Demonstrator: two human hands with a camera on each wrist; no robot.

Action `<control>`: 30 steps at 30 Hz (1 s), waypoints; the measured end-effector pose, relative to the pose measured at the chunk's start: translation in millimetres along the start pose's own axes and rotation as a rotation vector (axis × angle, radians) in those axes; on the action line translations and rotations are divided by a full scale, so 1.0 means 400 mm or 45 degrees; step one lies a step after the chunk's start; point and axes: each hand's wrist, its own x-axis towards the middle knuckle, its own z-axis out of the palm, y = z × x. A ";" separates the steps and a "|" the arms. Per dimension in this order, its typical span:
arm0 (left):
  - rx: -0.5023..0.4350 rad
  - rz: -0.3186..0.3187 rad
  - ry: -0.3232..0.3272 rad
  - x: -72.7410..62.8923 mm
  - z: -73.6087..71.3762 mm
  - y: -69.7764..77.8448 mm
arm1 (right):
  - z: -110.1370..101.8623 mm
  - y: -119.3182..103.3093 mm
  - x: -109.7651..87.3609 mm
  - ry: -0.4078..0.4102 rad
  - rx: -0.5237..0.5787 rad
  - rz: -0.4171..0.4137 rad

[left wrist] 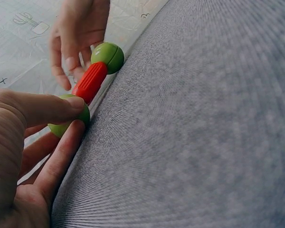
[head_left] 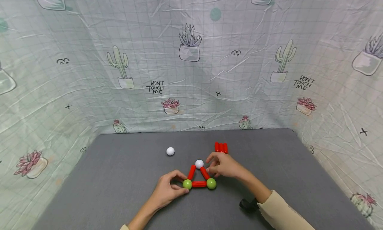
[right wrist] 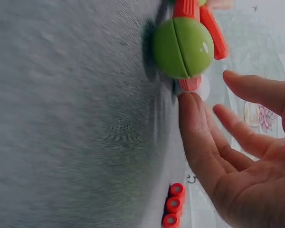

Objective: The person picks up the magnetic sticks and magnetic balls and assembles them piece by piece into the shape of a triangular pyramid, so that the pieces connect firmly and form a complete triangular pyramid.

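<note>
On the grey table three red rods and three balls form a triangle. My left hand (head_left: 164,190) pinches the left green ball (head_left: 187,184) between thumb and fingers. From that ball a red rod (head_left: 199,184) runs to the right green ball (head_left: 211,183), and another red rod (head_left: 191,172) slants up to the white ball (head_left: 199,164) at the far corner. The third red rod (head_left: 205,173) lies between the white ball and the right green ball. Beside it is my right hand (head_left: 225,166), thumb and fingers spread apart, fingertips close to the rod in the right wrist view.
Three more red rods (head_left: 221,147) lie side by side just beyond my right hand. A loose white ball (head_left: 170,151) rests farther back on the left. Under the right forearm is a black object (head_left: 249,205). A cloth printed with cacti (head_left: 191,90) hangs around the table's back and sides.
</note>
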 end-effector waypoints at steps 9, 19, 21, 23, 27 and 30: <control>0.033 -0.030 0.028 0.000 0.002 0.004 | 0.008 0.019 -0.039 -0.203 0.125 0.091; 0.031 -0.055 0.026 -0.001 0.001 0.002 | 0.018 0.034 -0.038 -0.192 0.189 0.080; 0.035 -0.062 0.023 0.000 0.000 0.003 | 0.018 0.034 -0.038 -0.189 0.193 0.070; 0.037 -0.070 0.022 0.001 0.000 0.005 | 0.018 0.035 -0.039 -0.187 0.199 0.058; 0.049 -0.034 0.014 0.002 -0.001 0.000 | 0.018 0.037 -0.041 -0.191 0.219 0.031; 0.051 0.004 0.006 0.003 -0.002 -0.003 | 0.018 0.040 -0.042 -0.204 0.231 0.008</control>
